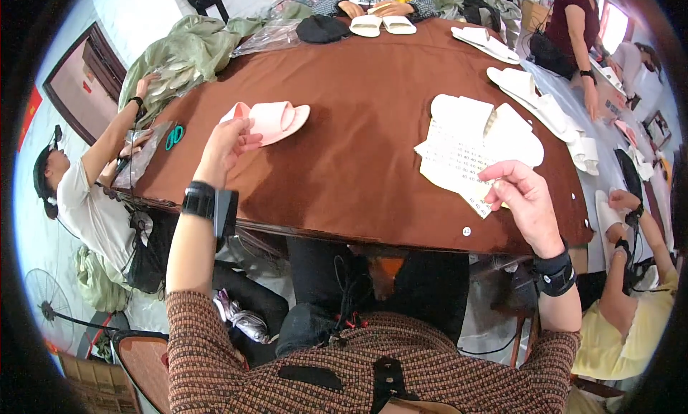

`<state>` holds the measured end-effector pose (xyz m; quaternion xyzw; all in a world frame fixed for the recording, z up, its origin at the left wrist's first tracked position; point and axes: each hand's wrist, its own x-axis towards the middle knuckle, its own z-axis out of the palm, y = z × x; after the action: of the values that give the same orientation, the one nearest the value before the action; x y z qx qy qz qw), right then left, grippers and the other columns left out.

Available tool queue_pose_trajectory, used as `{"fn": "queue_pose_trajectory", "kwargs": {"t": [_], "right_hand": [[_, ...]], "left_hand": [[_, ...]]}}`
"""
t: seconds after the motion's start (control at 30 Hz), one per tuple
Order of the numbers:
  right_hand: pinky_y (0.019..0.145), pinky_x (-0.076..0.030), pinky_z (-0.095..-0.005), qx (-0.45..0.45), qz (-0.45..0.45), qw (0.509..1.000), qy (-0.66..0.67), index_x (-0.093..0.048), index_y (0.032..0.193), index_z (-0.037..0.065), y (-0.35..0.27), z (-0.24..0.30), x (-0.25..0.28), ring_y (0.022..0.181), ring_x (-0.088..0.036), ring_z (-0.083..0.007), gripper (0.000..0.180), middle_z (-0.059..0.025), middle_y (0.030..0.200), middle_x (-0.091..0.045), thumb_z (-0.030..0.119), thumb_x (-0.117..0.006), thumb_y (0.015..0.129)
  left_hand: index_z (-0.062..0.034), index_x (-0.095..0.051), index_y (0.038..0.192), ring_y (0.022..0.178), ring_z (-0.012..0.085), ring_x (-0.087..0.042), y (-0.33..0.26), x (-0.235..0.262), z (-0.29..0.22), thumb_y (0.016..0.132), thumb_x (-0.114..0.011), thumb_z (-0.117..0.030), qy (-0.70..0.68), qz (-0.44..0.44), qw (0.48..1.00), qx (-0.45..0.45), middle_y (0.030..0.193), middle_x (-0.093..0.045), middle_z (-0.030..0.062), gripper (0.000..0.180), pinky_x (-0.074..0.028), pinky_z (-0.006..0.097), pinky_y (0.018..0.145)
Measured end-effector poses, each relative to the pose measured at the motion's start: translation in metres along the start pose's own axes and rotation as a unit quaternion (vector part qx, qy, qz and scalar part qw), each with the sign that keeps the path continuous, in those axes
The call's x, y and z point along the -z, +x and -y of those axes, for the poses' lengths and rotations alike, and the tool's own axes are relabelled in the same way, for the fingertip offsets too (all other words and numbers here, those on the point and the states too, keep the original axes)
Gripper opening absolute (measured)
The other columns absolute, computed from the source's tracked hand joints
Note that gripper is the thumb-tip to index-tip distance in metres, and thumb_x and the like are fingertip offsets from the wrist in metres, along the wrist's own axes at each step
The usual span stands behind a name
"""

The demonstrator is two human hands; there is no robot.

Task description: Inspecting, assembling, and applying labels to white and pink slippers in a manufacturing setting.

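My left hand [231,143] is at the near left side of a pink slipper [271,120]. Its fingers are curled against the slipper's edge, and the toe or heel there is partly hidden behind them. On the right, my right hand [527,203] has thumb and forefinger brought together in a pinch; whatever is between the tips is too small to make out. Just beyond those fingertips, a white sheet of small round labels [451,160] rests against a pair of white slippers [462,113], overlapping them. One loose round label [466,231] sticks to the brown tabletop near the front edge.
Several white slippers [527,92] line the right rim of the brown table [351,156]. Teal scissors [174,137] and green plastic bags [179,52] are at the left. Across the table, a person handles white slippers [365,26]; other people work at both sides.
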<state>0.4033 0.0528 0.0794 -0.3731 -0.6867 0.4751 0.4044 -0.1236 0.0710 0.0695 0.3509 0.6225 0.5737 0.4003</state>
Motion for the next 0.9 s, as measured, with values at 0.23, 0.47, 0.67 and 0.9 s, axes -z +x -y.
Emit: {"fn": "queue_pose_trajectory", "kwargs": {"t": [0.23, 0.47, 0.67, 0.9], "right_hand": [[0.067, -0.056, -0.0249, -0.063, 0.128, 0.985, 0.094, -0.05, 0.135, -0.002, -0.005, -0.005, -0.069, 0.08, -0.066, -0.0123, 0.037, -0.0107, 0.109, -0.068, 0.01, -0.051, 0.1], [0.064, -0.059, -0.0293, -0.16, 0.159, 0.914, 0.337, -0.048, 0.13, -0.003, 0.002, -0.029, -0.114, 0.082, -0.066, -0.0193, 0.039, -0.0136, 0.109, -0.061, 0.025, -0.051, 0.103], [0.063, -0.058, -0.0315, -0.198, 0.128, 0.912, 0.335, -0.049, 0.126, -0.002, 0.001, -0.027, -0.118, 0.081, -0.067, -0.0205, 0.032, -0.0131, 0.104, -0.063, 0.019, -0.048, 0.103], [0.064, -0.058, -0.0315, -0.171, 0.097, 0.933, 0.301, -0.049, 0.128, -0.002, -0.008, -0.021, -0.115, 0.079, -0.066, -0.0189, 0.033, -0.012, 0.103, -0.064, 0.019, -0.046, 0.103]], "left_hand": [[0.0082, -0.046, 0.137, 0.1, 0.0208, -0.065, -0.135, -0.079, 0.008, 0.095, -0.056, -0.007, -0.092, 0.125, 0.981, -0.117, 0.117, -0.063, 0.0132, 0.046, -0.054, 0.034, 0.088], [0.0063, -0.036, 0.146, 0.104, 0.0182, -0.064, -0.203, -0.105, 0.033, 0.099, -0.053, -0.011, -0.021, 0.238, 0.965, -0.106, 0.115, -0.063, 0.0133, 0.052, -0.046, 0.032, 0.098], [0.0038, -0.052, 0.133, 0.099, 0.0165, -0.064, -0.212, -0.096, 0.033, 0.094, -0.061, -0.004, 0.099, 0.169, 0.968, -0.159, 0.107, -0.063, 0.0106, 0.041, -0.051, 0.029, 0.086], [0.0012, -0.055, 0.125, 0.09, 0.0242, -0.058, -0.191, -0.073, 0.041, 0.083, -0.072, -0.008, 0.284, -0.058, 0.896, -0.335, 0.106, -0.059, 0.0151, 0.046, -0.05, 0.034, 0.079]]}}
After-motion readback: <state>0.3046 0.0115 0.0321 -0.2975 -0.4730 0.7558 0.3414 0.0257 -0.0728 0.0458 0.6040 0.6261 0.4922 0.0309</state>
